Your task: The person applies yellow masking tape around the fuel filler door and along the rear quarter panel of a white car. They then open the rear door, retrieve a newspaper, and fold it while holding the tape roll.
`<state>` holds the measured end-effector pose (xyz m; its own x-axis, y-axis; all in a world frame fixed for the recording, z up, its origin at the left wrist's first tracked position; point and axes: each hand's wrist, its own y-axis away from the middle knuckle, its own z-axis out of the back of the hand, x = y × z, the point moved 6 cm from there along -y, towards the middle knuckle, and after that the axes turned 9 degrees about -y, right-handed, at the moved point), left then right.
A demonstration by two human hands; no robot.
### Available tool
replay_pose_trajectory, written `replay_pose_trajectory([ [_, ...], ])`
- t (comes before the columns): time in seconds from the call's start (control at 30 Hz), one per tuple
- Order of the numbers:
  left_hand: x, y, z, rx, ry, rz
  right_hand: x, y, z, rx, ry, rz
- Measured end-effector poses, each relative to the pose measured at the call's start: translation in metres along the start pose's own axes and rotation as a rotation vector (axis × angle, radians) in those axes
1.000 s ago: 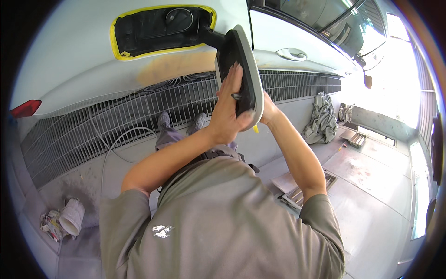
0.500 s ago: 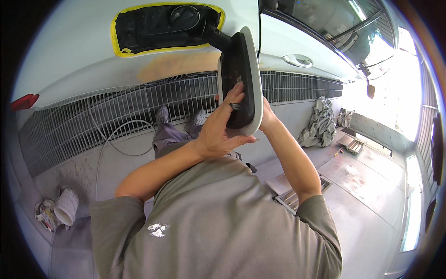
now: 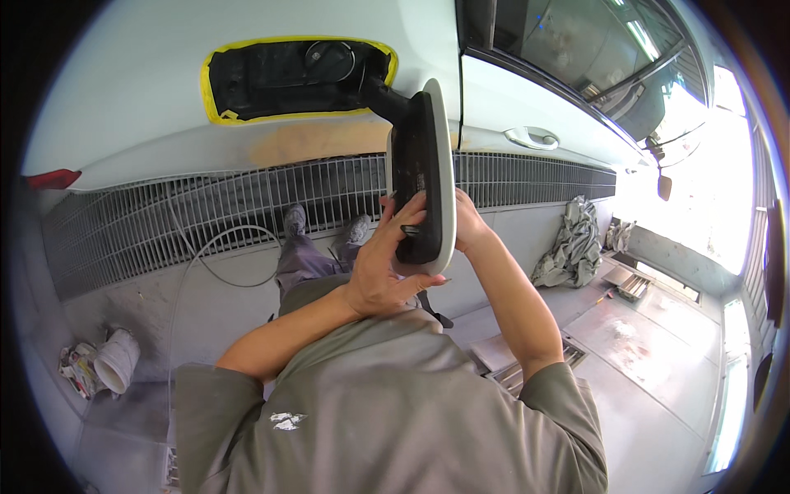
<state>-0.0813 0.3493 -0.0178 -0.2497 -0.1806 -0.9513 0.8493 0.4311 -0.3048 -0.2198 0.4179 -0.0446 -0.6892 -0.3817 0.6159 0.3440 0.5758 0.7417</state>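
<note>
Car-body panel (image 3: 148, 99) w/ open fuel flap (image 3: 420, 156), upper ctr of frame: black inner face turned L, pale outer edge R, joined by black hinge arm (image 3: 384, 99) to the recess. Containers: black recess (image 3: 247, 78), upper L of ctr, edged w/ yellow tape (image 3: 206, 82), has a round black filler cap (image 3: 331, 62) in its R part. Whitish bucket (image 3: 117, 362), lower L, tilted; contents can't be made out. Crumpled waste (image 3: 76, 368) beside it, on its L.

L hand (image 3: 378, 267), ctr: fingers and thumb spread apart, fingers on lower part of inner face by a small dark hook (image 3: 409, 231), thumb below flap's btm end. R hand (image 3: 469, 226), R of ctr, against outer side; fingers mostly hidden behind flap, so can't tell if clamped.

Tan patch (image 3: 321, 142) on body under recess; floor grating (image 3: 164, 222) runs across mid frame; grey crumpled sheet (image 3: 572, 247) mid R.

Cf. 1.0 s ago: L-hand fingertips now lower on inner face, having been approx. midway up; flap more upright in frame; recess and flap sit lower in view. Bucket and waste remain lower L.
</note>
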Motion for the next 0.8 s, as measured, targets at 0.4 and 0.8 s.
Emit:
replay_pose_trajectory([
  [0.4, 0.030, 0.008, 0.190, -0.767, -0.929, -0.146, -0.016, 0.004, -0.005, 0.002, 0.209, -0.016],
  [0.8, 0.097, -0.054, 0.239, -0.877, -1.421, -0.317, 0.016, -0.081, -0.183, -0.048, 1.800, 0.855],
])
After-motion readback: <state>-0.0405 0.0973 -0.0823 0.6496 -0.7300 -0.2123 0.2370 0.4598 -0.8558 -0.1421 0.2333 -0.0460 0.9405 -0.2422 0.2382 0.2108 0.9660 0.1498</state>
